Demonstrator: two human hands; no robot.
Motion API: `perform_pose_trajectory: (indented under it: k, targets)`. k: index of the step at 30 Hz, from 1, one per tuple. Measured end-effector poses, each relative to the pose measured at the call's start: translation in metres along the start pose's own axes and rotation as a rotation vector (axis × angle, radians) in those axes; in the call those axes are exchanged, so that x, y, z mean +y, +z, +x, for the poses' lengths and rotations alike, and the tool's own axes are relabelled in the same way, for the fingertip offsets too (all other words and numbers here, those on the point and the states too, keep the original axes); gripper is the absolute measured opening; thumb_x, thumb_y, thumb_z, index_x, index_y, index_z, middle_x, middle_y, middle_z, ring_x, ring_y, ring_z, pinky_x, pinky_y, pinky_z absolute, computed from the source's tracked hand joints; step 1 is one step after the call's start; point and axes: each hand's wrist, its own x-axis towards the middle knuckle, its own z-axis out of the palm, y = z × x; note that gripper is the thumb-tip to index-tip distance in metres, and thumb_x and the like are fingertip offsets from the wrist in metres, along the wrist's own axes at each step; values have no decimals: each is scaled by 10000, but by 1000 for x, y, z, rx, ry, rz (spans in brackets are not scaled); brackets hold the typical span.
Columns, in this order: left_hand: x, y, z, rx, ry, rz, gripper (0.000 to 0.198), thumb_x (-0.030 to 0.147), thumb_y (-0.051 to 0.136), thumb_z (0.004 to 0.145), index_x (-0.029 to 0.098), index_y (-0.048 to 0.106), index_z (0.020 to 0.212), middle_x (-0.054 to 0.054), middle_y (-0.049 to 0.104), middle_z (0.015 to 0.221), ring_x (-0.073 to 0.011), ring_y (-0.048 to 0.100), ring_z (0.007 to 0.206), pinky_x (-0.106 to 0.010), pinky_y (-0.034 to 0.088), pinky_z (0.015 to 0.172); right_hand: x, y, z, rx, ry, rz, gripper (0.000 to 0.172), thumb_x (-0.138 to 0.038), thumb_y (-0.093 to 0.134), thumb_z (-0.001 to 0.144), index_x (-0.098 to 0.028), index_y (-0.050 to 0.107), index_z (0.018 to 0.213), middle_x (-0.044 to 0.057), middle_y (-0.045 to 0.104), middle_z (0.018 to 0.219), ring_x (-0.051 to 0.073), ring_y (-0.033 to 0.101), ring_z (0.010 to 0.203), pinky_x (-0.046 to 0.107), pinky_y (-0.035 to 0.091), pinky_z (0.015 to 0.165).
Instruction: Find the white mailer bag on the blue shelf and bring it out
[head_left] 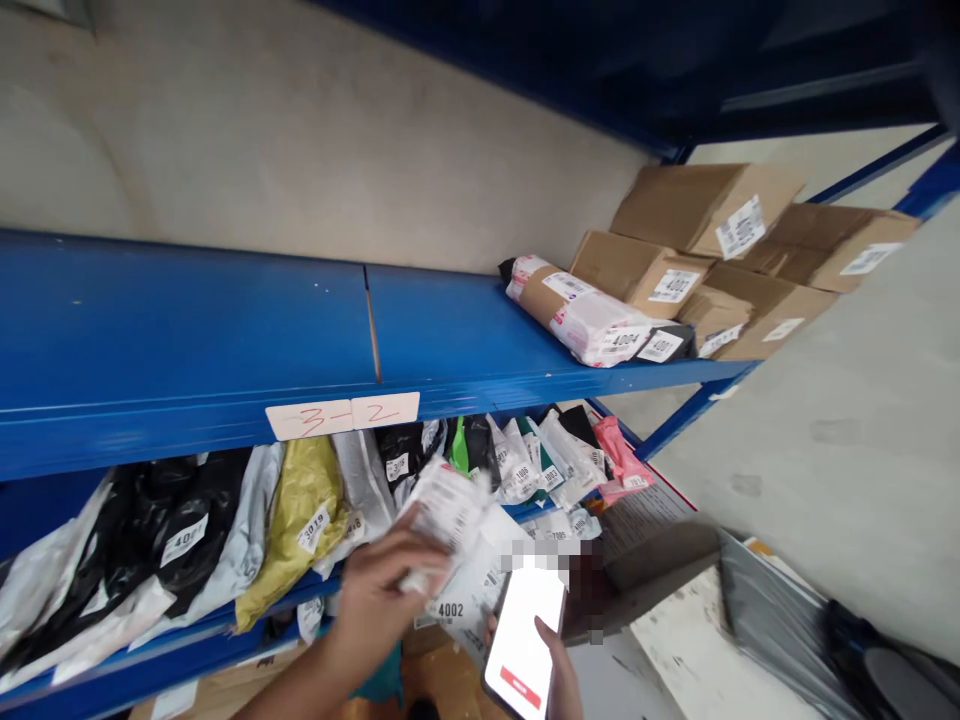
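My left hand (386, 590) grips a small white parcel bag (450, 505) with a printed label, blurred by motion. Just below it is a pale grey parcel bag (472, 585) marked 4002, partly behind the phone; which hand holds it I cannot tell. My right hand (561, 665) is wrapped around a smartphone (527, 635), the thumb over its bright screen. That screen is mostly white, with a red bar near the bottom. Both hands are in front of the lower shelf.
A blue shelf (187, 330) labelled 3-2 spans the view. Cardboard boxes (637, 270) and a wrapped parcel (577, 310) sit at its right end. Bagged parcels, including a yellow bag (300, 520), line the lower shelf. At lower right is a grey plastic-covered item (780, 610).
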Motion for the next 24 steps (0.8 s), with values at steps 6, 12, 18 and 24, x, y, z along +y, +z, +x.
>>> perform_pose_trajectory:
  k: [6, 12, 18, 24]
  targets:
    - [4, 38, 2, -728, 88, 176, 217, 343, 564, 822, 231, 719, 925, -63, 679, 958, -256, 497, 1200, -394, 307, 1107, -23, 59, -37, -49, -101, 120, 526, -417, 847, 508, -133, 681, 919, 107, 724, 968, 287, 668, 900, 401, 491, 885]
    - [-26, 50, -1, -232, -255, 177, 642, 370, 661, 690, 143, 492, 1267, -185, 366, 1418, -325, 352, 1326, -485, 297, 1107, -47, 38, -32, -159, -13, 128, 539, -455, 824, 518, -124, 706, 927, 122, 713, 999, 321, 639, 990, 435, 445, 957]
    - [-15, 72, -12, -249, -728, -399, 663, 435, 711, 663, 122, 437, 1179, -172, 641, 1163, -286, 626, 1028, -403, 517, 884, -79, 27, -8, -304, 150, -47, 629, -483, 814, 508, -106, 685, 995, 138, 708, 1013, 332, 582, 1095, 443, 381, 1012]
    - [11, 69, -25, 72, -828, -403, 511, 458, 758, 602, 135, 587, 958, -133, 723, 995, -285, 682, 876, -355, 556, 729, -93, 37, 29, -223, 286, -209, 570, -410, 868, 398, -91, 682, 832, 138, 732, 815, 342, 650, 936, 441, 448, 916]
